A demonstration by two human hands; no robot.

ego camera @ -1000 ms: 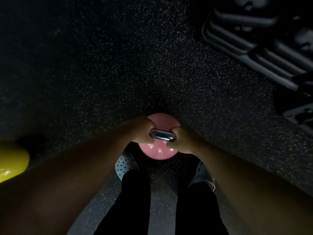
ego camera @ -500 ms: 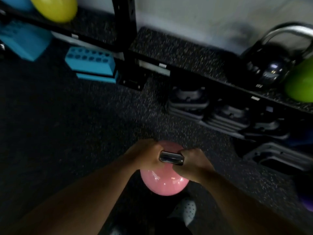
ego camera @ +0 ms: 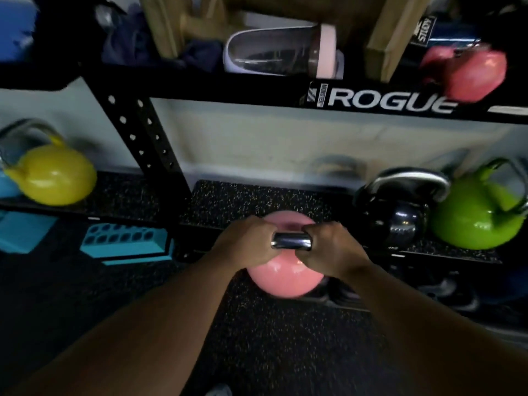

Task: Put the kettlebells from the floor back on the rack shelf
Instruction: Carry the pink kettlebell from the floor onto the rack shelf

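Observation:
A pink kettlebell [ego camera: 284, 277] with a steel handle hangs in the air at the front edge of the low rack shelf [ego camera: 257, 200]. My left hand [ego camera: 245, 245] grips the left side of the handle and my right hand [ego camera: 333, 248] grips the right side. The speckled shelf surface just behind the kettlebell is bare. On that shelf to the right stand a black kettlebell [ego camera: 400, 215] and a green kettlebell [ego camera: 480, 215]. A yellow kettlebell [ego camera: 53, 174] sits on the shelf left of the black upright post [ego camera: 145, 144].
The upper black beam [ego camera: 285, 94] marked ROGUE crosses above, carrying a clear shaker bottle [ego camera: 283, 52], wooden pieces and another pink kettlebell [ego camera: 468, 71]. Teal blocks [ego camera: 125, 245] lie on the floor at left. Dark plates are stacked under the shelf at right.
Both hands lifted the pink kettlebell off the floor and carried it up to the level of the shelf edge. My view rose from the floor to the rack.

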